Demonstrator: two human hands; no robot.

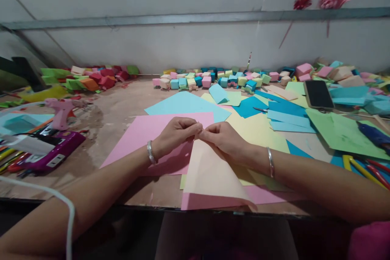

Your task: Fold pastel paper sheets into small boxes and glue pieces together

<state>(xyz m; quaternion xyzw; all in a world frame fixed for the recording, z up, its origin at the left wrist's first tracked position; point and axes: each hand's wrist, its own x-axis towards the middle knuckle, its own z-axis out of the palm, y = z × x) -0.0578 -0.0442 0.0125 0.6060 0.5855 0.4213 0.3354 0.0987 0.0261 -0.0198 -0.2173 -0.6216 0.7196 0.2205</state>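
Note:
A cream sheet of paper [210, 174] hangs from my pinched fingers, its far end folded or bent where I grip it and its near corner curling at the table edge. My left hand [179, 132] pinches the paper's top from the left, thumb and finger closed. From the right, my right hand [225, 140] pinches the same end, and the fingertips of both hands meet. Beneath lie a pink sheet [134, 138], a yellow sheet [258, 130] and a light blue sheet [183, 103]. The fold under my fingers is partly hidden.
A pink glue gun [57, 111] and a purple power strip [61, 152] sit at left, a white cable [71, 215] crossing near my left arm. Small paper cubes [207, 80] line the back. A phone [319, 94], blue strips [289, 120] and scissors [359, 164] lie at right.

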